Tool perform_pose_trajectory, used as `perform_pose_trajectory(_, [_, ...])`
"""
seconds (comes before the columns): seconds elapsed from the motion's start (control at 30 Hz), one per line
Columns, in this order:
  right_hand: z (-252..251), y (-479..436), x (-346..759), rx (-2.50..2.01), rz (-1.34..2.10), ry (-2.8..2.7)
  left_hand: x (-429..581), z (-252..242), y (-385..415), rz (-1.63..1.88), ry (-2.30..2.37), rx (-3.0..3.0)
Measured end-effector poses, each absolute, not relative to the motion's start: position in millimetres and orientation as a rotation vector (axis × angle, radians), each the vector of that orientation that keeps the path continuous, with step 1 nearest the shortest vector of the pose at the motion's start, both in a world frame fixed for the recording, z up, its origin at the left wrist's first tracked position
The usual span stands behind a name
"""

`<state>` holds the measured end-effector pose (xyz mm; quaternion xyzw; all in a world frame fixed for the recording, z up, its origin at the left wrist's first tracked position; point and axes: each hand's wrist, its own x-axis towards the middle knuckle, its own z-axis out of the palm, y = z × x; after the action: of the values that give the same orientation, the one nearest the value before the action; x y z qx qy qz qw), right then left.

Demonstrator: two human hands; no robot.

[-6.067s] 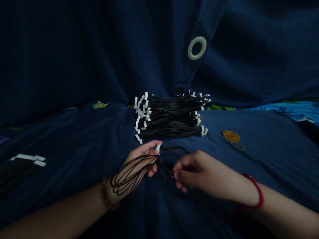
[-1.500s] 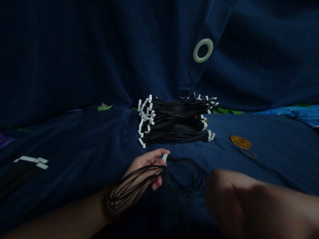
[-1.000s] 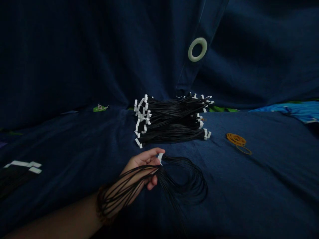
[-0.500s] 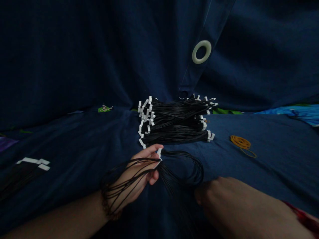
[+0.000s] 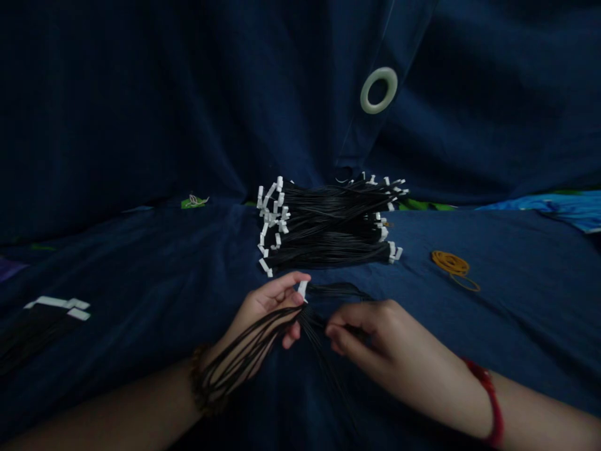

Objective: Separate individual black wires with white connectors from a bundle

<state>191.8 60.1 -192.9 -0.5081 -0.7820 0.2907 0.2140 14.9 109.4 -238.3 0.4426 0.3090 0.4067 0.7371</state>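
Note:
My left hand [image 5: 270, 319] pinches the white connectors [image 5: 303, 289] of some black cables [image 5: 253, 335], which loop back over the palm and wrist. Other strands from the same connectors run to the right and downward. To their right, my right hand [image 5: 375, 338] is closed, thumb against fingers, around part of those black strands; exactly what lies inside the fingers is hard to see. Just beyond both hands lies a stack of black cable bundles [image 5: 328, 219] with white connectors at both ends.
At the right is a coil of yellow-brown bands [image 5: 451, 263]. More black cables with white connectors [image 5: 56, 304] lie at the far left. Dark blue cloth [image 5: 154, 263] covers the surface, and a dark curtain with a pale ring [image 5: 379, 91] hangs behind.
My right hand has come up and left, closer to the left hand, with its fingers now visible at the cables. The left hand has stayed nearly in place.

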Motion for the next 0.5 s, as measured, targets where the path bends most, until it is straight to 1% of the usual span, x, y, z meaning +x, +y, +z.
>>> perform_pose_trajectory(0.07, [-185, 62, 197, -1.402, 0.992, -2.063, 15, -240, 109, 0.878, 0.69, 0.974])
perform_pose_trajectory(0.17, [-172, 68, 215, -1.21, 1.459, -1.774, 14, -244, 110, 0.863, 0.722, 0.973])
perform_pose_trajectory(0.23, [-164, 74, 230, -1.027, 1.569, -1.658, 13, -248, 111, 0.858, 0.733, 0.968])
perform_pose_trajectory(0.3, [-158, 80, 244, -0.946, 1.462, -1.617, 13, -251, 113, 0.86, 0.723, 0.959])
perform_pose_trajectory(0.4, [-152, 87, 256, -0.908, 1.167, -1.483, 12, -252, 115, 0.855, 0.696, 0.941])
perform_pose_trajectory(0.5, [-147, 87, 255, -0.88, 1.069, -1.197, 12, -249, 114, 0.837, 0.698, 0.93])
